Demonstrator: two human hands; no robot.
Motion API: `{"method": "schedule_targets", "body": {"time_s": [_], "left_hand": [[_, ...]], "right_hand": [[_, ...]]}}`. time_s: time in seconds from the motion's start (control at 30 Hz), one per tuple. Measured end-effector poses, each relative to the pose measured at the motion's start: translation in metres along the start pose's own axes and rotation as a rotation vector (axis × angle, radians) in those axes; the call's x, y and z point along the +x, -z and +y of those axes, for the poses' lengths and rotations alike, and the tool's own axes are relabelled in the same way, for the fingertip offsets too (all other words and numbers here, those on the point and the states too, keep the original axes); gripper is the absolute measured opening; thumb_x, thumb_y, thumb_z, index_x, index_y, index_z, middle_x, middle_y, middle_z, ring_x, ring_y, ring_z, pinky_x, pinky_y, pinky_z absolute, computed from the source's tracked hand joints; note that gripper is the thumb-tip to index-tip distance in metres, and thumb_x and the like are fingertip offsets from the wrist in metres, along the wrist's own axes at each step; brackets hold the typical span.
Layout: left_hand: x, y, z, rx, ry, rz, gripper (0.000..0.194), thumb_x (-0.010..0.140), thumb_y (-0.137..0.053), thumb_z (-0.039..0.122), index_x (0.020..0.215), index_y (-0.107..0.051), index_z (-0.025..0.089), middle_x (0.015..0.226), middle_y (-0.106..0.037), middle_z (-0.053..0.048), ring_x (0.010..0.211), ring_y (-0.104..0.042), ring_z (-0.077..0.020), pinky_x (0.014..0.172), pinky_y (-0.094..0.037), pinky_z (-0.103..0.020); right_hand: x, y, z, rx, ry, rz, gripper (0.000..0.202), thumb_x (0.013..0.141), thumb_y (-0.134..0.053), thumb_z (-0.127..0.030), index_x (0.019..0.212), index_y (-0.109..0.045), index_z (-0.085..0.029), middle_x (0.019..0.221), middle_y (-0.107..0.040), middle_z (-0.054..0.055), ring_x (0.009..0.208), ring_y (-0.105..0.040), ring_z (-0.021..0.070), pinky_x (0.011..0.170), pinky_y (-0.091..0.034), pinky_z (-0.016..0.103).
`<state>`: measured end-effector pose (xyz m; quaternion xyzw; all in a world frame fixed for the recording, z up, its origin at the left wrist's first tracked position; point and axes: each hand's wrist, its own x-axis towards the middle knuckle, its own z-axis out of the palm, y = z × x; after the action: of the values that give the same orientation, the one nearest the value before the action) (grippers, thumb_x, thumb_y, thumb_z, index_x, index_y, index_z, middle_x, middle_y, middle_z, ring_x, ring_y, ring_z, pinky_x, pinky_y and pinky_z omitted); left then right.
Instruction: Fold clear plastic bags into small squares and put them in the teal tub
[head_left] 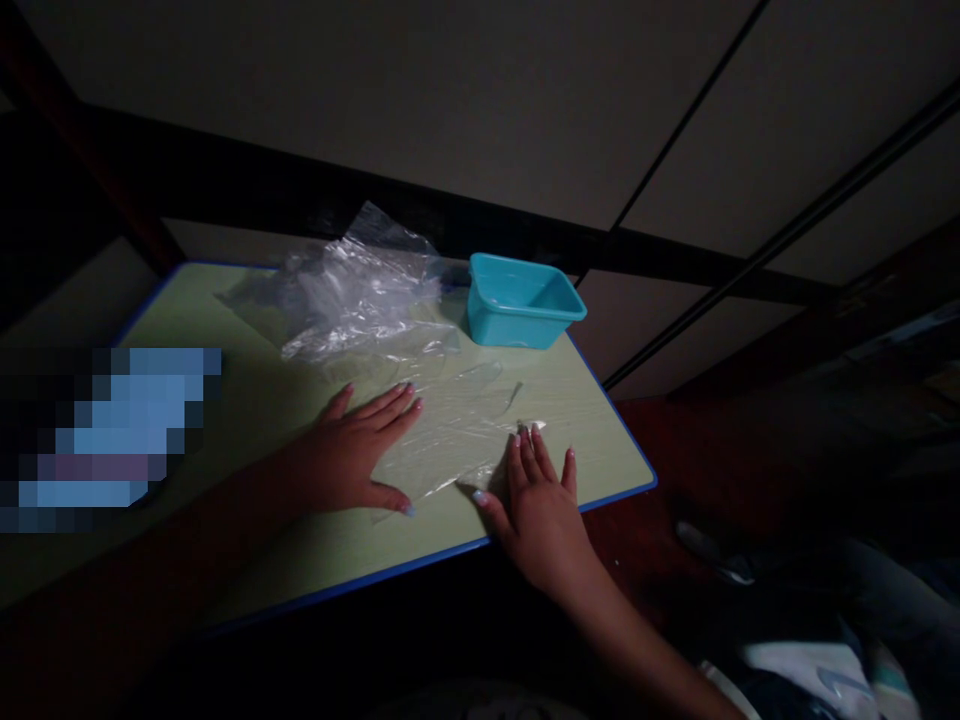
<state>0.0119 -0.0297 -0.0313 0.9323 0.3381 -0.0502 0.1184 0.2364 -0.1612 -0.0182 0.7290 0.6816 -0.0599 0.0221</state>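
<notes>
Dim light falls on a pale yellow-green bench [607,440] with a blue edge, standing against large grey panels [420,90] divided by dark strips, beside a dark red floor [720,450]. Flat across the middle of the bench lies a thin, clear plastic sheet [442,430], its surface wrinkled. The left hand [352,455] rests on its left part, palm down, and the right hand [544,505] presses near its right end; each grip is wide, with fingers spread and nothing clasped. Beyond the hands sits a crumpled heap of clear plastic film [352,290], and just right of that heap stands an open turquoise plastic container [521,305], upright and close to the bench's far edge.
</notes>
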Motion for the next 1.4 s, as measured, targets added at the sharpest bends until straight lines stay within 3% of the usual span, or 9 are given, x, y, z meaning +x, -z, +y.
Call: {"method": "schedule_targets", "body": {"time_s": [0.17,0.3,0.47,0.57,0.7,0.77,0.9,1.0,1.4], "left_hand": [[0.000,-0.002,-0.001,0.008,-0.009,0.015,0.116,0.068,-0.056,0.081,0.156,-0.015,0.019,0.160,-0.007,-0.016,0.148,-0.014,-0.0379,0.114,0.002,-0.063],[0.000,0.000,0.001,0.005,-0.003,-0.006,0.116,0.068,-0.057,0.081,0.156,-0.014,0.019,0.160,-0.006,-0.016,0.148,-0.011,-0.0361,0.114,0.001,-0.063],[-0.003,0.000,0.002,0.006,-0.005,-0.010,0.111,0.071,-0.056,0.077,0.155,-0.016,0.017,0.160,-0.007,-0.018,0.148,-0.011,-0.0375,0.114,-0.006,-0.062],[-0.004,-0.008,0.000,0.021,-0.019,0.042,0.093,0.082,-0.048,0.069,0.155,-0.020,0.019,0.161,-0.012,-0.015,0.148,-0.014,-0.0357,0.115,-0.007,-0.059],[-0.002,-0.018,-0.004,0.006,0.021,0.095,0.076,0.090,-0.039,0.059,0.154,-0.023,0.022,0.161,-0.018,-0.011,0.147,-0.019,-0.0351,0.116,-0.007,-0.059],[-0.003,-0.017,-0.005,-0.004,0.010,0.074,0.081,0.088,-0.044,0.061,0.155,-0.020,0.022,0.161,-0.015,-0.012,0.148,-0.016,-0.0357,0.115,-0.008,-0.060],[-0.005,-0.008,-0.003,-0.029,-0.025,0.026,0.114,0.067,-0.059,0.078,0.155,-0.019,0.017,0.161,-0.010,-0.017,0.148,-0.008,-0.0397,0.113,-0.003,-0.065],[-0.005,-0.003,0.000,-0.057,-0.007,0.022,0.126,0.058,-0.057,0.087,0.155,-0.017,0.018,0.160,-0.010,-0.017,0.148,-0.008,-0.0398,0.112,-0.001,-0.067],[-0.006,-0.004,0.006,-0.032,0.050,0.045,0.118,0.063,-0.058,0.082,0.155,-0.017,0.023,0.161,-0.011,-0.014,0.148,-0.010,-0.0370,0.113,0.001,-0.064]], "right_hand": [[-0.004,-0.007,0.014,-0.009,-0.075,0.040,0.078,0.095,-0.035,-0.052,0.148,-0.028,0.005,0.154,-0.023,0.026,0.147,-0.012,0.0355,0.113,-0.006,0.067],[0.000,0.000,0.007,-0.020,-0.063,0.078,0.072,0.097,-0.031,-0.047,0.149,-0.027,0.003,0.155,-0.016,0.024,0.147,-0.007,0.0352,0.113,-0.004,0.068],[0.011,0.027,-0.041,0.113,0.299,0.027,0.071,0.099,-0.029,-0.050,0.153,-0.018,-0.006,0.159,-0.009,0.013,0.149,-0.006,0.0272,0.117,-0.006,0.059],[0.018,0.033,-0.074,0.206,0.543,0.018,0.074,0.099,-0.029,-0.055,0.154,-0.014,-0.008,0.160,-0.011,0.012,0.149,-0.005,0.0228,0.120,-0.006,0.051],[0.028,0.024,-0.091,0.273,0.583,0.030,0.076,0.099,-0.032,-0.055,0.154,-0.015,-0.005,0.160,-0.013,0.014,0.149,-0.003,0.0226,0.121,-0.005,0.047],[0.035,0.018,-0.085,0.285,0.535,0.000,0.079,0.099,-0.033,-0.056,0.153,-0.014,-0.003,0.159,-0.011,0.016,0.149,-0.003,0.0244,0.121,-0.008,0.048],[0.045,0.012,-0.063,0.275,0.469,-0.084,0.080,0.099,-0.034,-0.055,0.153,-0.011,-0.001,0.159,-0.005,0.016,0.148,-0.004,0.0255,0.120,-0.011,0.048],[0.049,0.011,-0.047,0.229,0.440,-0.101,0.078,0.098,-0.037,-0.051,0.153,-0.011,-0.002,0.159,-0.006,0.016,0.148,-0.006,0.0254,0.120,-0.011,0.049],[0.046,-0.005,0.047,0.054,0.094,0.006,0.071,0.097,-0.033,-0.043,0.155,-0.013,-0.007,0.160,-0.011,0.013,0.149,-0.007,0.0214,0.118,-0.014,0.049]]}}
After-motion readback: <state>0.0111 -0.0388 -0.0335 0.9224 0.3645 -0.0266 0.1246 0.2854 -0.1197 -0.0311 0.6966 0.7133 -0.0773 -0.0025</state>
